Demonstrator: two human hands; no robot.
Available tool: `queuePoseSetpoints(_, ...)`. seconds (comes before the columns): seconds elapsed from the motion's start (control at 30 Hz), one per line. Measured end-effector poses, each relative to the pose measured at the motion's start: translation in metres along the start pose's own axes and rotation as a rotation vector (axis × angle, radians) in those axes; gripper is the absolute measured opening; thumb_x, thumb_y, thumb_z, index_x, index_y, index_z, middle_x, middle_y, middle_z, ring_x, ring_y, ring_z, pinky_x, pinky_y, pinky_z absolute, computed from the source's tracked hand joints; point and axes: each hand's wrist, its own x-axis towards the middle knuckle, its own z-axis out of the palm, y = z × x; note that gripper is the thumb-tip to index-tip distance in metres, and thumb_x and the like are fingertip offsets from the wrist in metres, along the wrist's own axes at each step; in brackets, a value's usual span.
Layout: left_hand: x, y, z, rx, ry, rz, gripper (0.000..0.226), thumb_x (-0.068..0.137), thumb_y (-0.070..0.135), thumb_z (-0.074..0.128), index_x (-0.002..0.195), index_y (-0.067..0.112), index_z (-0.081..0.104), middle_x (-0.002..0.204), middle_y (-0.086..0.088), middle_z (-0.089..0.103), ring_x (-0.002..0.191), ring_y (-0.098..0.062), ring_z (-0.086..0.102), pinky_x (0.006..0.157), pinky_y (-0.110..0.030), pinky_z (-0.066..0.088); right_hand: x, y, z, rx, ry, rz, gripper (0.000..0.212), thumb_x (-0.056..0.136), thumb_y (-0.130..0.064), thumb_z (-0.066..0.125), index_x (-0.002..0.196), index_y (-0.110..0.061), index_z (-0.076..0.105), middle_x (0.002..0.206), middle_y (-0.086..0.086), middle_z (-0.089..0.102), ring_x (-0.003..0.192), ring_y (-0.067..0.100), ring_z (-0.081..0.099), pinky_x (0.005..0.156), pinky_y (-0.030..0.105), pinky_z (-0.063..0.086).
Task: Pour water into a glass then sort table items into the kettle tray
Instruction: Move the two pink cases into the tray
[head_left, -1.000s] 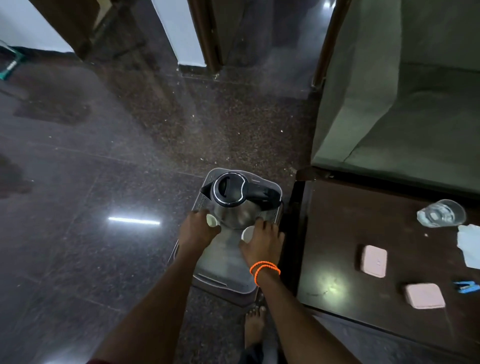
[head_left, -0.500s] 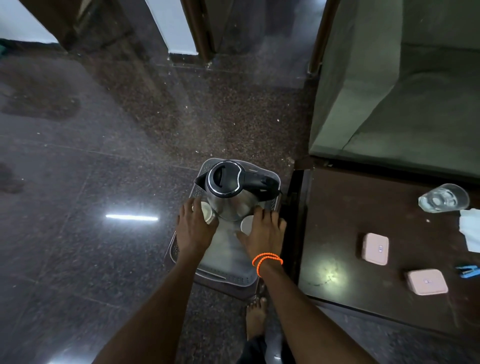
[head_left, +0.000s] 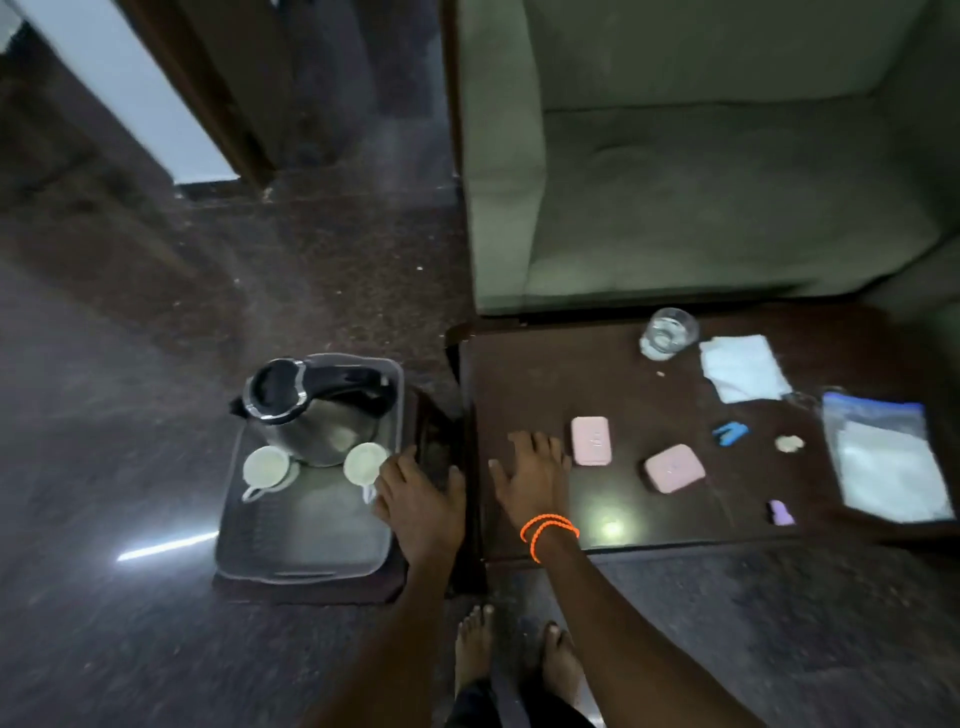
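A steel kettle (head_left: 317, 410) with a black lid stands at the far end of the grey kettle tray (head_left: 306, 535) on a low stand. Two white cups (head_left: 266, 467) (head_left: 365, 461) sit in front of it. My left hand (head_left: 421, 499) is open at the tray's right rim, holding nothing. Over the dark table (head_left: 519, 374), my right hand (head_left: 530, 478) is spread open, just left of a pink case (head_left: 591, 440). A second pink case (head_left: 674, 467) lies further right. The glass (head_left: 667, 332) with water stands at the table's far side.
On the table also lie a white napkin (head_left: 743, 366), a blue clip (head_left: 731, 433), a small beige lump (head_left: 789, 443), a purple item (head_left: 781, 512) and a clear zip bag (head_left: 885, 460). A green sofa (head_left: 701, 156) stands behind. My bare feet (head_left: 514, 654) are on the dark floor.
Both hands have left the two cups by the kettle and moved right. The right hand now hovers over the table; the view has swung right.
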Motion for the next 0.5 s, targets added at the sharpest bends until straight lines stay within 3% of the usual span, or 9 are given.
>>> queuePoseSetpoints(0.23,-0.026,0.085,0.094,0.086,-0.318,0.389,0.054,0.080,0.044,0.075,0.127,0.020,0.063,0.127,-0.006,0.060,0.122,-0.033,0.054,0.096,-0.050,0.041,0.003,0.137,-0.023,0.012,0.050,0.269,0.035,0.069,-0.024,0.074,0.102,-0.015,0.065,0.099,0.012,0.066,0.099,0.038,0.057,0.077,0.046,0.050)
queuePoseSetpoints(0.33,-0.027,0.110,0.136,0.192,-0.452,0.505,0.066,0.081,0.054,0.071,0.135,0.020,0.055,0.131,-0.006,0.054,0.125,-0.032,0.049,0.098,-0.049,0.039,0.010,0.198,-0.023,0.059,0.098,0.362,0.037,0.070,-0.025,0.075,0.102,-0.010,0.066,0.105,0.017,0.064,0.100,0.042,0.056,0.081,0.048,0.051)
queuePoseSetpoints(0.5,-0.010,0.125,0.197,0.264,-0.513,0.549,0.093,0.074,0.046,0.077,0.153,0.021,0.034,0.145,-0.007,0.041,0.132,-0.033,0.040,0.104,-0.051,0.039,0.032,0.281,-0.008,0.126,-0.032,0.514,0.086,0.048,-0.054,0.082,0.122,-0.021,0.054,0.121,0.008,0.056,0.113,0.032,0.053,0.093,0.044,0.048)
